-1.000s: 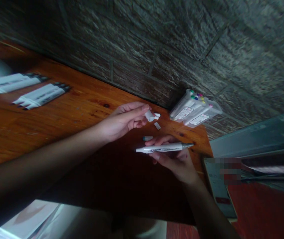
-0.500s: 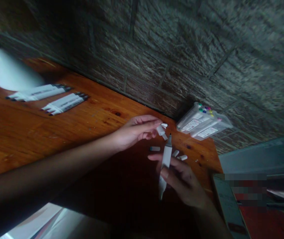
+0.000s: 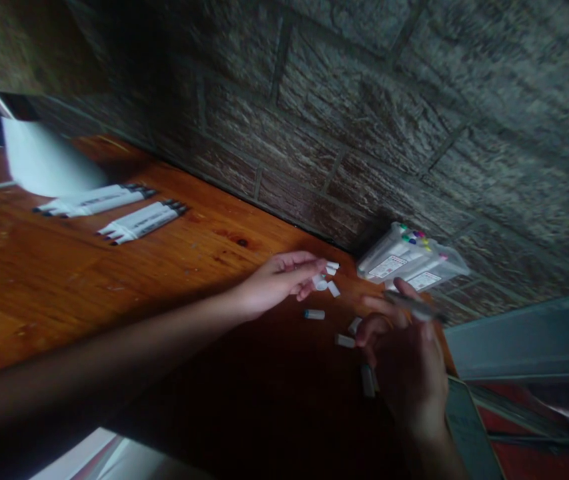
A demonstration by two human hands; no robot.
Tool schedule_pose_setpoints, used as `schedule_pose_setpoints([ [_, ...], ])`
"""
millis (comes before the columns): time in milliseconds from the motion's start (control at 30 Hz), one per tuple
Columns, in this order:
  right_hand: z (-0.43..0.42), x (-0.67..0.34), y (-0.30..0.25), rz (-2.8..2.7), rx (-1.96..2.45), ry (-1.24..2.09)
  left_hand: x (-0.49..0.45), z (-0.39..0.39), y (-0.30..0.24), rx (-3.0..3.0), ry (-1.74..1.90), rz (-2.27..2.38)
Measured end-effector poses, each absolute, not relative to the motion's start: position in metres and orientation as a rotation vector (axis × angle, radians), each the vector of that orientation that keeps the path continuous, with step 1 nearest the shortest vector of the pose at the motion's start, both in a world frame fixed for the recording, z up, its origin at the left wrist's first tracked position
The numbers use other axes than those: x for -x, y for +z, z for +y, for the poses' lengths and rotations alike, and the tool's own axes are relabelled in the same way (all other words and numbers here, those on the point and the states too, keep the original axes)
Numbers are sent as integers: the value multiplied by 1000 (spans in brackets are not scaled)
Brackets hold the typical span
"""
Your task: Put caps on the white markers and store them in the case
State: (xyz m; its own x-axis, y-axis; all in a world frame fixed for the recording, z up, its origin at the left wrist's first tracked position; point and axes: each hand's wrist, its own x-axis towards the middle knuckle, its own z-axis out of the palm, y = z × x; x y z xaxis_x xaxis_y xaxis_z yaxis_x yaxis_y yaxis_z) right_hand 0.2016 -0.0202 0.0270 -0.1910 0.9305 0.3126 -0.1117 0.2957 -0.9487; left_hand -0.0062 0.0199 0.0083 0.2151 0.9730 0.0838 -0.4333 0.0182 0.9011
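Note:
My left hand (image 3: pixel 289 279) is pinched shut on a small white marker cap (image 3: pixel 320 282) above the wooden table. Close to its fingertips lie other loose white caps (image 3: pixel 333 289). My right hand (image 3: pixel 407 363) grips a marker (image 3: pixel 417 306), which lies nearly level across the fingers and is blurred by motion. Below my left hand rests a cap with a teal end (image 3: pixel 314 314). More caps (image 3: pixel 345 341) lie beside the right hand's fingers, and a darker one (image 3: pixel 368 381) is partly hidden by that hand.
Clear plastic cases (image 3: pixel 389 261) holding markers with coloured ends stand against the brick wall (image 3: pixel 364 120). Two groups of white markers (image 3: pixel 142 223) lie at the left, near a white object (image 3: pixel 47 160). Papers (image 3: pixel 109 460) show at the bottom left.
My right hand has moved right, turning the marker from upright to nearly level. My left hand keeps its pinch on the cap. The whole view has shifted slightly.

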Motion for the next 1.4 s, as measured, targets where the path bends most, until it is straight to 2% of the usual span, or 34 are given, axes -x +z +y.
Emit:
schedule_pose_setpoints([
  [200,-32,-196,21,-1540,966,880,-1,12,6,-1087,1168,811],
  [333,-39,-192,19,-1563,939,605,-4,8,4,-1214,1160,915],
  [533,-40,-188,28,-1896,858,432,-12,3,-5,-1237,1158,962],
  [967,-38,-183,21,-1974,838,432,-17,2,-6,-1179,1182,962],
  [1400,-30,-195,21,-1982,956,242,-4,5,7,-1086,1283,829],
])
